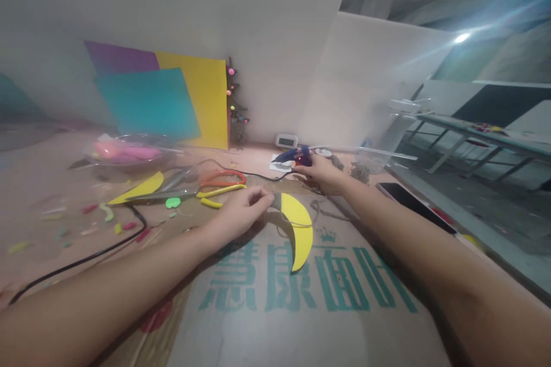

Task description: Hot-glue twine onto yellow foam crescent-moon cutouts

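My left hand (246, 210) pinches the upper tip of a yellow crescent-shaped piece (302, 228), thin and flat like foam sheet or card. A strand of grey-brown string (316, 209) crosses the crescent, and its pinched end looks grey-brown. Farther forward, my right hand (321, 171) is closed around the dark blue glue gun (297, 155), which shows a small red light. The gun's nozzle points left, above a white scrap (279, 164). Beside my left hand lie orange-handled scissors (222, 179) and a yellow-handled tool (210, 199).
A printed sack (301, 327) covers the near work surface. Purple, teal and yellow sheets (146, 103) lean on the back wall. A small white digital clock (286, 140) stands behind the gun. Coloured scraps (103, 229), a black cable (86, 265) and a phone (415, 206) lie around.
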Action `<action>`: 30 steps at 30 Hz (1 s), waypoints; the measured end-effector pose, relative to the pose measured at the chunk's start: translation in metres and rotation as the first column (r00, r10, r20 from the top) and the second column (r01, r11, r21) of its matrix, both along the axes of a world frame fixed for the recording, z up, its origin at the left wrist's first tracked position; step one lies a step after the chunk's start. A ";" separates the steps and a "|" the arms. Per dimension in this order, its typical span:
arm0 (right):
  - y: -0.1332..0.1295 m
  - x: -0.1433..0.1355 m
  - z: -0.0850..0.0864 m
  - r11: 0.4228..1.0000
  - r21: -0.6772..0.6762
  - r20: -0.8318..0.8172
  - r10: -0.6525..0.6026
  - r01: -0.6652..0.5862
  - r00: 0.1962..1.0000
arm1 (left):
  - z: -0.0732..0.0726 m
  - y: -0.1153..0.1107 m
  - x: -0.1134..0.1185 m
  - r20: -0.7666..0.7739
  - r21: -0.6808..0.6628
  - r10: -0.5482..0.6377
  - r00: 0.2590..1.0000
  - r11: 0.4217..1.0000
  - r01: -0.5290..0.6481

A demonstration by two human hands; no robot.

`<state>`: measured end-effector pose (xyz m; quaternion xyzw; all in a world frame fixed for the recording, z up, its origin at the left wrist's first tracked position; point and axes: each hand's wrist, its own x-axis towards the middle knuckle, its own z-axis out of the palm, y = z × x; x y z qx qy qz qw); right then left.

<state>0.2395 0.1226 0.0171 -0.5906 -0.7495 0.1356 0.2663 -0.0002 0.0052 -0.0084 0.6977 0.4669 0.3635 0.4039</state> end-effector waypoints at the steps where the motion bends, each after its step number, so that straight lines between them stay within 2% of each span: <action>1: 0.002 -0.002 -0.001 0.999 -0.001 0.010 -0.033 0.033 0.999 | 0.000 0.000 0.000 0.008 0.009 -0.008 1.000 1.000 0.008; 5: 0.006 -0.004 -0.001 0.993 -0.018 0.026 -0.117 0.118 0.993 | -0.003 0.002 0.000 0.014 0.034 -0.021 1.000 0.999 0.021; 10: -0.004 0.001 0.014 0.993 -0.053 0.004 -0.104 0.104 0.995 | -0.002 0.000 0.000 0.022 -0.023 -0.028 0.999 0.999 0.028; 14: -0.031 0.009 0.027 0.996 -0.069 -0.040 -0.064 0.061 0.997 | 0.001 0.000 0.000 -0.005 0.017 -0.026 1.000 1.000 0.026; 18: -0.071 0.011 0.034 0.999 -0.042 -0.176 0.020 -0.027 0.984 | 0.001 0.002 0.000 -0.039 0.039 -0.025 0.999 0.999 0.027; 20: -0.092 0.010 0.036 0.998 -0.041 -0.177 0.044 -0.053 0.983 | 0.001 0.002 -0.001 -0.048 0.037 -0.012 0.999 0.999 0.014; 24: -0.124 0.010 0.028 0.995 -0.056 -0.215 0.070 -0.084 0.974 | 0.001 0.000 -0.002 -0.071 0.019 0.005 0.997 1.000 -0.004; 28: -0.142 0.019 0.006 0.997 -0.076 -0.160 0.003 -0.015 0.987 | 0.004 -0.003 -0.001 -0.088 0.047 -0.003 0.996 0.999 0.007; 30: -0.146 0.023 -0.005 0.997 -0.076 -0.173 0.009 -0.022 0.985 | 0.006 -0.005 -0.001 -0.096 0.062 -0.005 0.995 0.998 0.011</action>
